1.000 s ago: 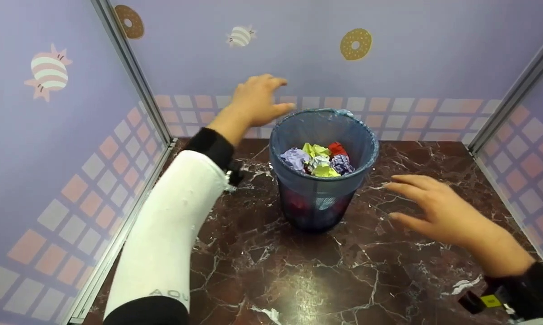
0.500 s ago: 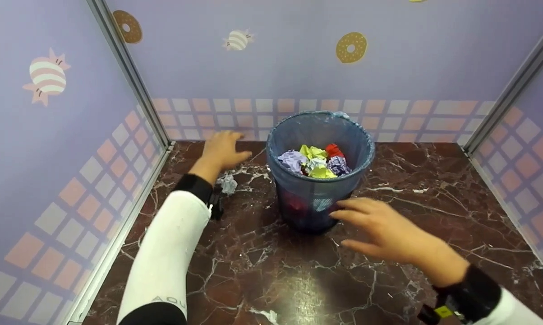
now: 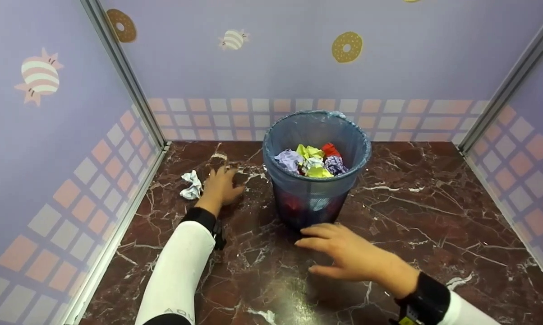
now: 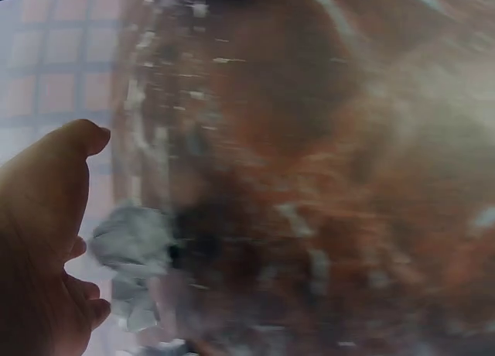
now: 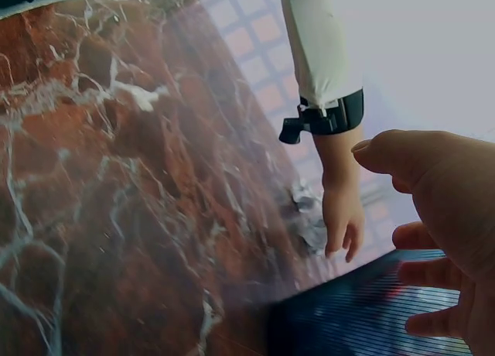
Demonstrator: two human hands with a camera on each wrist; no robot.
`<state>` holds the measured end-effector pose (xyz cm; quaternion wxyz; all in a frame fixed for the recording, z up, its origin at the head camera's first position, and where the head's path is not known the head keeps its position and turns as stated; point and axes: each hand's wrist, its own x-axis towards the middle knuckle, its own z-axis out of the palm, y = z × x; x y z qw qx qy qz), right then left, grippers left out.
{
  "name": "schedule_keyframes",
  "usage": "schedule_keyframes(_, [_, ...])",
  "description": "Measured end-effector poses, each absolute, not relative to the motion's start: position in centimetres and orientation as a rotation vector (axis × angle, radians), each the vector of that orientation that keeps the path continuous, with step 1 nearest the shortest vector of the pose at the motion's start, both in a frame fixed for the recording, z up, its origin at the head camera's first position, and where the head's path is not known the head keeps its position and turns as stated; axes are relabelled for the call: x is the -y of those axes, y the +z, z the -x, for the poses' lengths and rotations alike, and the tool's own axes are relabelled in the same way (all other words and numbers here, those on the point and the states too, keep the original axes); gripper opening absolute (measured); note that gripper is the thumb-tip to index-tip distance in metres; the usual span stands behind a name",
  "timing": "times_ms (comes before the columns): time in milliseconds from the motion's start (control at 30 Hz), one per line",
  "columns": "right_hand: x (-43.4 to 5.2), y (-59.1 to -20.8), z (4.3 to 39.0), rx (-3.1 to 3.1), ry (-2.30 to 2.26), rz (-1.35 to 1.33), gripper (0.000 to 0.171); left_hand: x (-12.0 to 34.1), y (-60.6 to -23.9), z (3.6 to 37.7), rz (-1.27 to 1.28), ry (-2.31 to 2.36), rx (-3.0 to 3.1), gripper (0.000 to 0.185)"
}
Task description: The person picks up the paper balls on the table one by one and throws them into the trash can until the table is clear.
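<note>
In the head view my left hand [image 3: 219, 187] hovers low over the marble surface with relaxed fingers, holding nothing. Just left of it lies a crumpled white paper ball [image 3: 191, 185], which the blurred left wrist view also shows as a grey-white paper ball [image 4: 133, 251] beyond the fingers. My right hand [image 3: 343, 253] is in front of the bin, fingers spread and holding nothing. The dark mesh waste bin [image 3: 314, 194], lined with a blue bag, stands upright between and behind the hands. Inside it are several crumpled paper balls [image 3: 314, 164] in purple, yellow, white and red.
The dark red marble tabletop [image 3: 434, 216] has pale veins. Purple patterned walls enclose it at the back [image 3: 280, 58], left [image 3: 41, 135] and right [image 3: 533, 149], with grey metal strips at the corners.
My left hand has come down from beside the bin's rim towards the table, uncovering the white paper ball. My right hand has moved left and nearer, to the front of the bin.
</note>
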<state>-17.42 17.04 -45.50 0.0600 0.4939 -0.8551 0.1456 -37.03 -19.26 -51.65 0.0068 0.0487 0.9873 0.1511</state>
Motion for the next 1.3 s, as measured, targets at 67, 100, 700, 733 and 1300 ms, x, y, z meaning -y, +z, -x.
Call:
schedule_keyframes(67, [-16.7, -46.1, 17.4, 2.588, 0.461, -1.516, 0.057, 19.5, -52.5, 36.6, -0.127, 0.472, -3.096, 0.07])
schedule_keyframes(100, [-16.5, -46.3, 17.4, 2.585, 0.472, -1.525, 0.057, 19.7, -52.9, 36.4, -0.118, 0.47, -3.101, 0.069])
schedule_keyframes(700, [-15.9, -47.5, 17.3, 2.552, 0.523, -1.538, 0.056, 21.3, -55.4, 35.1, -0.049, 0.471, -3.106, 0.027])
schedule_keyframes(733, [-15.9, -47.5, 17.3, 2.552, 0.523, -1.537, 0.056, 21.4, -55.4, 35.0, -0.05, 0.477, -3.101, 0.027])
schedule_keyframes(1300, [-17.6, -46.5, 17.7, 2.563, 0.486, -1.54, 0.054, 20.9, -53.3, 34.4, -0.394, 0.698, -3.141, 0.012])
